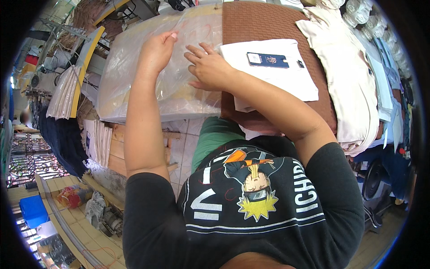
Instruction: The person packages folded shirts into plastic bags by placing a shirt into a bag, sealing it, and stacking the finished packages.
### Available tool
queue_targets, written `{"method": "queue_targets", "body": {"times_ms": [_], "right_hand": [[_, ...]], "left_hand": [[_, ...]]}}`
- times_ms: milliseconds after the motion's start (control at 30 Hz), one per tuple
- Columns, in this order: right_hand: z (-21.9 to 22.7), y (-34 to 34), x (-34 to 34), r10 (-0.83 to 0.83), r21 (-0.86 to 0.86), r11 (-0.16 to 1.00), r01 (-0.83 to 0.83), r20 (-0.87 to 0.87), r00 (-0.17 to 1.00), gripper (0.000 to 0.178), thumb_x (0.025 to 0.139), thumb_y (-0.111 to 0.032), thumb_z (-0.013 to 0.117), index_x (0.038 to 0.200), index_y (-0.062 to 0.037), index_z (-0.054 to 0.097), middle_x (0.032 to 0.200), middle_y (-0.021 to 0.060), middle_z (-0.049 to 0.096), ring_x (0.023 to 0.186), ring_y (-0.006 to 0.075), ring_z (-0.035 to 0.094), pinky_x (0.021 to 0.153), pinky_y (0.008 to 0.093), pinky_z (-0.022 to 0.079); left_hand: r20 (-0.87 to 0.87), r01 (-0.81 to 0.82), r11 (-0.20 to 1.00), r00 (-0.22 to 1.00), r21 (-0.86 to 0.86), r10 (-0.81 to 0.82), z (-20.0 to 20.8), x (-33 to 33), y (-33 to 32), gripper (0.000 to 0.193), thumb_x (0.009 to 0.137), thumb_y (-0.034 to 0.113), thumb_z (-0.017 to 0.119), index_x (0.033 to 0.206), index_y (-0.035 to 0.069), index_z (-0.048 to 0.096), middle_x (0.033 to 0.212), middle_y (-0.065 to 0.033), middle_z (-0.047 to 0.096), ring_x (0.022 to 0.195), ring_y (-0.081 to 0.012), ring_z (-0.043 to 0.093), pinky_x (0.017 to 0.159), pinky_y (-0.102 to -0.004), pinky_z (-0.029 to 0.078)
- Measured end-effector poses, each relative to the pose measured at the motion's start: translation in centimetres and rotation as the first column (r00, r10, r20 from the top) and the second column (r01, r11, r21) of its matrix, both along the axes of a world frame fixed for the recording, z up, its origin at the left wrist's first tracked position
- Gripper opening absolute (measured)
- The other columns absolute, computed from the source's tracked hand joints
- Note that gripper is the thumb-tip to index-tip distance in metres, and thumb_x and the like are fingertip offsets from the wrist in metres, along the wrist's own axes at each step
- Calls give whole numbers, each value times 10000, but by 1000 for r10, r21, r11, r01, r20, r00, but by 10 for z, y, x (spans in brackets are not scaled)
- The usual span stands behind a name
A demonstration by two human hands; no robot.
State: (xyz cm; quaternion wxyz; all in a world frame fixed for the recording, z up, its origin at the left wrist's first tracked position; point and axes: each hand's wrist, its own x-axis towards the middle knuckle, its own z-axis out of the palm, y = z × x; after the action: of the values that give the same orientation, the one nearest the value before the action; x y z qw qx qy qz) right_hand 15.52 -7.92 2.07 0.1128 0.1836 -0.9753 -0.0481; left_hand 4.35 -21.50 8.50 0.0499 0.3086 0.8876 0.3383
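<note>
My left hand (156,50) is raised over the clear plastic sheet (127,85) that covers the left part of the table. Its thumb and fingers are pinched together, and what they hold, if anything, is too small to make out. Close by, my right hand (207,67) is spread above the plastic with fingers apart and nothing in it. Beside the right wrist lies a folded white garment (300,85), partly under my right forearm. A dark blue hang tag (268,60) rests on the garment. Thin reddish lines show on the plastic near both hands.
A brown textured mat (251,20) lies under the white garment. Cream garments (342,76) drape along the mat's right edge, with light blue garments (387,96) beyond. Stacks of bagged garments (65,96) stand to the left by a yellow-edged board (83,67). A blue container (33,210) sits lower left.
</note>
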Motion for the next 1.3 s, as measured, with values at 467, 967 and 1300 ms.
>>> {"method": "queue_targets", "body": {"times_ms": [467,967,1300], "right_hand": [[7,46,115,-173,-267,949,168,4,985,760,713,-410,702,1322,-53,422,1371,163,400,1307,331,334,1065,473,275],[-36,69,142,-70,-338,940,-48,-327,942,474,708,-125,655,1171,-86,560,1186,117,585,1063,262,585,874,361,487],[-41,66,138,-98,-361,931,-62,-408,908,429,711,-142,646,1130,-81,571,1150,119,594,1044,263,589,847,355,491]], "left_hand": [[-122,-32,999,992,-9,30,-50,43,52,293,892,292,491,1094,159,657,922,-196,646,870,-370,620,784,-414,492],[13,76,997,997,-5,-75,-80,4,98,326,864,307,525,1061,85,660,936,-187,661,880,-315,647,787,-357,484],[-266,137,977,948,-161,-177,-57,69,117,287,886,245,465,962,67,678,907,-206,651,872,-355,633,793,-417,494]]}}
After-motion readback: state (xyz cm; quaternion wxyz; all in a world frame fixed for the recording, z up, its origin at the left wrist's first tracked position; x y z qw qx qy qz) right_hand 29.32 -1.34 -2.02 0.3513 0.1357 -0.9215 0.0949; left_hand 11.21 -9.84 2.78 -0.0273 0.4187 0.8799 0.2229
